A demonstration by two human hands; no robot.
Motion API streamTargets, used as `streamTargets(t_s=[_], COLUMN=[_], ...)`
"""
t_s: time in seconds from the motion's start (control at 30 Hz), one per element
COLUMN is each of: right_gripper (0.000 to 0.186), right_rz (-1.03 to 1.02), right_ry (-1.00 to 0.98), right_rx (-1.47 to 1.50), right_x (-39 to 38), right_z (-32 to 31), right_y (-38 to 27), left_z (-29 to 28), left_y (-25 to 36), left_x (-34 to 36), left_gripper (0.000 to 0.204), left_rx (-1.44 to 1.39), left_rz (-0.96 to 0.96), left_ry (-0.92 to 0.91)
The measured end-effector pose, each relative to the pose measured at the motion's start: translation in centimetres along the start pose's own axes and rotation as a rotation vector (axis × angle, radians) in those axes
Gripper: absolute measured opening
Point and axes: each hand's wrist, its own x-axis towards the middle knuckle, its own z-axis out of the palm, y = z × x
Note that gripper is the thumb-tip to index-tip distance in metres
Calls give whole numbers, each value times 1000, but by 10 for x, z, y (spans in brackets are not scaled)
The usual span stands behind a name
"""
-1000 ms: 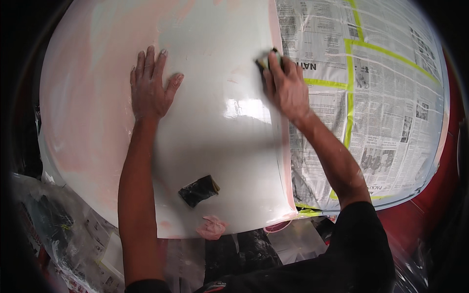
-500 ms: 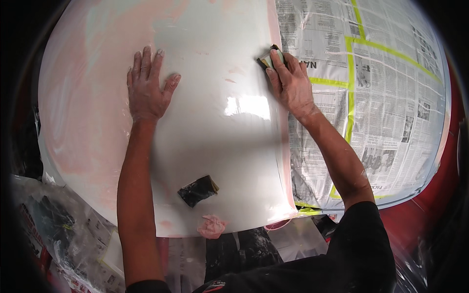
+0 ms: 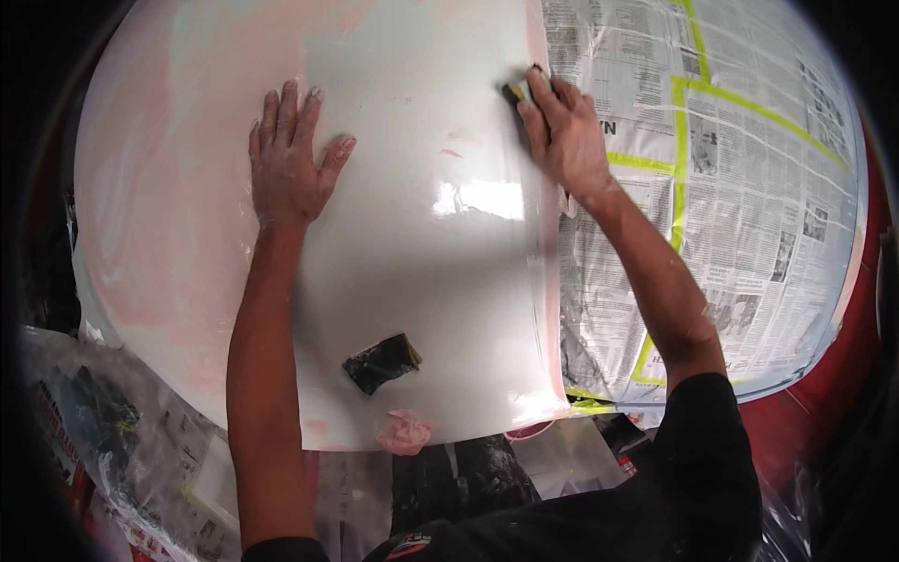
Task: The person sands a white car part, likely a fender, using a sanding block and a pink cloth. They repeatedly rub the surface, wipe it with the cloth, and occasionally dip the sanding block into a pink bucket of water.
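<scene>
- At the upper right of the white-and-pink panel [image 3: 412,272], just left of the newspaper masking [image 3: 749,215], we see the small dark-edged block [image 3: 513,93] under the right hand [image 3: 571,140].
- From the right palm, the block lies up and to the left, beneath the fingertips; we see the thumb on its near side and the fingers curled over it, pinching it against the panel.
- We judge that the block's position beside the pink strip [image 3: 537,56] matters most: it sits on the white side, near the strip and well apart from the left hand [image 3: 290,178].
- That left hand rests palm down, its fingers a little spread and its thumb held wide, with nothing visible in its grip.
- Nearer us lies a black pad [image 3: 379,363], its long axis rising gently toward the right; the left hand is the closer one. Below it, at the panel's edge, sits a crumpled pink cloth or paper [image 3: 405,433].
- Fingers cover much of the block, so we cannot tell its long axis or underside; slight blur softens that hand, and the dark fisheye rim cuts off the surroundings.
</scene>
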Motion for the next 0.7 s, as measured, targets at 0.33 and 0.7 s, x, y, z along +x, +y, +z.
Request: streamTargets(t_s=[0.33,0.7], right_gripper=[34,34], right_rz=[26,-174], right_ry=[-72,-257], right_rx=[-33,-455], right_x=[21,88], right_z=[-2,2], right_y=[-3,28], left_z=[5,14], left_y=[0,-2], left_x=[-1,3], left_gripper=[66,66], left_rx=[-5,16], left_rz=[0,48], left_ry=[5,56])
